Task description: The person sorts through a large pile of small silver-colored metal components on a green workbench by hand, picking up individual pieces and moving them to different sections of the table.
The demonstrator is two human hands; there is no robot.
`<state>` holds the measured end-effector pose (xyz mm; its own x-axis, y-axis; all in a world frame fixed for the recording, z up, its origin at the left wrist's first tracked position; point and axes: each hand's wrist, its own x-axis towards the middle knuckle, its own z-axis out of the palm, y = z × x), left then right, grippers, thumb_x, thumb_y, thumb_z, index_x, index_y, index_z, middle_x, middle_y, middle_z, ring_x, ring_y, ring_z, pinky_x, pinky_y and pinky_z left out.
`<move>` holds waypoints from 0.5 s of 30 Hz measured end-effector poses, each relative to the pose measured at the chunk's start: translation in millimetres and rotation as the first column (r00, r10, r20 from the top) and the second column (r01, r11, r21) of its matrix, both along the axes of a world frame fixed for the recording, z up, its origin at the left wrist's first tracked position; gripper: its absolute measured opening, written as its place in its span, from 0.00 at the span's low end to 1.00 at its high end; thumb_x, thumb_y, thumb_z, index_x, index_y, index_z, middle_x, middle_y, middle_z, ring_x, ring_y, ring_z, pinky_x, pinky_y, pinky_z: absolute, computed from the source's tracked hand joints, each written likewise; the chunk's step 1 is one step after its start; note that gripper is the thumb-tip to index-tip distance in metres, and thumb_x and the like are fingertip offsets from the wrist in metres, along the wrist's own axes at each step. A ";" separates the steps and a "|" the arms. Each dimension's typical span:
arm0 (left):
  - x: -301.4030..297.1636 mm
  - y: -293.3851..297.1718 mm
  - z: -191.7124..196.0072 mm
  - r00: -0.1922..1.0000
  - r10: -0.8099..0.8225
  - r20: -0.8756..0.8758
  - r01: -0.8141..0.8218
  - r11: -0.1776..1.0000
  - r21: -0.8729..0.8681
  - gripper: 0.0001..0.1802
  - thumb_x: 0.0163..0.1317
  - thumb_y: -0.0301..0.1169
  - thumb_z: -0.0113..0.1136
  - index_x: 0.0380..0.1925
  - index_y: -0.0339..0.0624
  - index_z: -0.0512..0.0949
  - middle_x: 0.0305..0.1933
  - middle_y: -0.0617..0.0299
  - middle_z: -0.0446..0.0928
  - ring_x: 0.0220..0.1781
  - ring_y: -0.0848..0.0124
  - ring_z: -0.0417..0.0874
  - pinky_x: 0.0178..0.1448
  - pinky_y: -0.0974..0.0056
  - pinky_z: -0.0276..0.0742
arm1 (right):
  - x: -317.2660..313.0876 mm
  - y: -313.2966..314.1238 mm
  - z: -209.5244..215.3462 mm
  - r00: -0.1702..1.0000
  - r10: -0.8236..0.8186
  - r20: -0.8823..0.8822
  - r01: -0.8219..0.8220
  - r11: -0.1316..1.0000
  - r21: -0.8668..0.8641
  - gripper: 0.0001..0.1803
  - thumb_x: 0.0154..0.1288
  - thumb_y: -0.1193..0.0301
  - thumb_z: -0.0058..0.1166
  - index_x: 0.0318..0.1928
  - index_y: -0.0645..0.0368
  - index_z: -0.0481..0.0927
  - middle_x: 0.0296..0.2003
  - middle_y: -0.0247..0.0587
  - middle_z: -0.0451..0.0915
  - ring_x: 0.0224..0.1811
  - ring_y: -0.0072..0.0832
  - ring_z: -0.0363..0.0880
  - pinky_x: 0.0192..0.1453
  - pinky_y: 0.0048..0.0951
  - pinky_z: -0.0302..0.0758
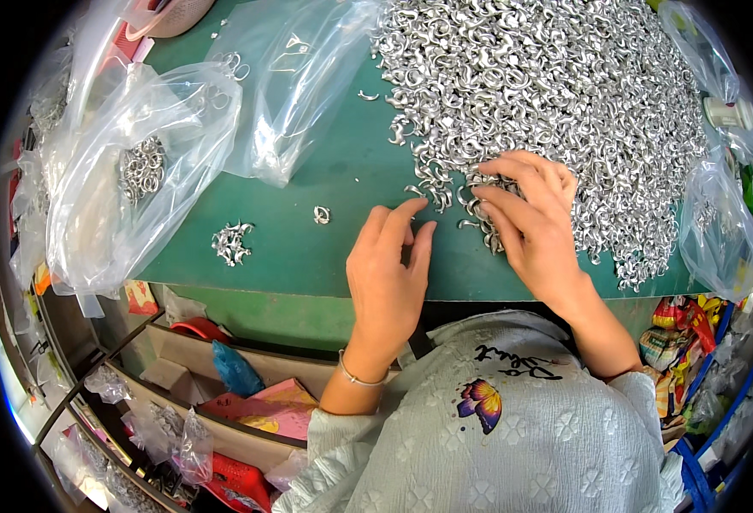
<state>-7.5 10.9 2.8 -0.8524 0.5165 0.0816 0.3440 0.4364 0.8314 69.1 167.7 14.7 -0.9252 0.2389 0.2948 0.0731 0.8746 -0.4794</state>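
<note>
A big heap of small silver curved metal hooks [530, 77] covers the right side of the green tabletop [300, 256]. At the heap's near left edge, my right hand [535, 218] reaches over loose hooks with its fingers spread, the fingertips among the pieces. My left hand [389, 265] is just left of it, palm side toward the right. Its thumb and forefinger are bent with a gap between them, and the forefinger tip is close to a few stray hooks [434, 184]. No piece shows between the left fingers. What lies under the right fingers is partly hidden.
Left of my hands lie a small pile of hooks [232, 244] and a smaller cluster [322, 215]. A clear plastic bag [193, 162] holds silver rings [143, 168]. Another clear bag [708, 218] hangs at the right edge. Below the tabletop is an open drawer [265, 419].
</note>
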 end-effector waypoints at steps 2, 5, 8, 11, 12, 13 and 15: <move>0.5 3.4 0.6 1.000 -0.009 -0.010 0.009 1.000 0.000 0.15 0.50 0.18 0.65 0.39 0.40 0.79 0.24 0.67 0.63 0.22 0.78 0.59 0.25 0.72 0.57 | 2.6 2.9 3.9 1.000 -0.022 -0.017 0.021 1.000 -0.007 0.09 0.51 0.77 0.61 0.35 0.58 0.82 0.40 0.34 0.78 0.48 0.32 0.72 0.52 0.36 0.59; 0.1 10.8 -1.0 0.996 -0.036 -0.076 0.037 0.999 0.005 0.15 0.50 0.18 0.65 0.39 0.40 0.79 0.23 0.66 0.62 0.22 0.78 0.60 0.25 0.72 0.58 | 6.2 4.3 9.8 0.998 -0.067 -0.020 0.065 0.993 -0.099 0.10 0.51 0.79 0.60 0.36 0.60 0.83 0.35 0.36 0.79 0.41 0.32 0.74 0.44 0.29 0.64; -0.1 17.9 0.7 0.996 -0.058 -0.069 0.060 0.997 0.037 0.14 0.50 0.17 0.65 0.39 0.40 0.80 0.24 0.67 0.64 0.23 0.80 0.61 0.25 0.72 0.59 | 8.6 4.6 5.3 0.990 -0.098 -0.101 0.053 0.924 -0.379 0.12 0.52 0.82 0.60 0.39 0.63 0.83 0.31 0.39 0.79 0.25 0.25 0.72 0.28 0.22 0.67; 3.6 14.3 16.0 0.976 -0.065 0.206 0.034 0.988 0.152 0.15 0.51 0.16 0.64 0.40 0.38 0.79 0.24 0.69 0.65 0.25 0.83 0.63 0.25 0.75 0.59 | 13.2 0.6 12.7 0.982 -0.155 0.107 0.180 0.603 -0.777 0.10 0.55 0.82 0.60 0.39 0.63 0.83 0.32 0.38 0.80 0.26 0.18 0.72 0.30 0.21 0.69; 5.8 13.6 15.5 0.948 -0.099 0.302 0.040 0.980 0.195 0.16 0.52 0.15 0.63 0.43 0.37 0.77 0.26 0.69 0.66 0.25 0.84 0.63 0.26 0.76 0.59 | 14.4 0.2 7.4 0.985 -0.155 0.069 0.142 0.533 -0.834 0.08 0.58 0.83 0.58 0.39 0.65 0.83 0.33 0.37 0.81 0.30 0.15 0.75 0.34 0.20 0.72; 8.2 13.0 13.4 0.909 -0.137 0.393 0.042 0.970 0.239 0.18 0.53 0.15 0.62 0.45 0.37 0.76 0.27 0.69 0.67 0.26 0.84 0.64 0.26 0.78 0.59 | 14.1 -0.1 7.7 0.984 -0.160 0.074 0.141 0.465 -0.874 0.08 0.58 0.83 0.57 0.40 0.65 0.82 0.33 0.37 0.81 0.31 0.16 0.76 0.35 0.19 0.73; 11.7 13.8 10.2 0.840 -0.191 0.508 0.025 0.949 0.315 0.22 0.54 0.14 0.61 0.50 0.35 0.71 0.30 0.68 0.68 0.27 0.85 0.64 0.27 0.79 0.60 | 12.5 -2.7 7.9 0.983 -0.162 0.085 0.134 0.317 -0.939 0.08 0.60 0.83 0.56 0.41 0.66 0.81 0.34 0.37 0.82 0.35 0.17 0.78 0.38 0.18 0.74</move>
<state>4.2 24.7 13.0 -0.7473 0.6320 -0.2050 -0.1507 0.1392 0.9787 81.6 164.9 22.6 -0.8408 0.5011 -0.2051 0.1287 -0.1831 -0.9746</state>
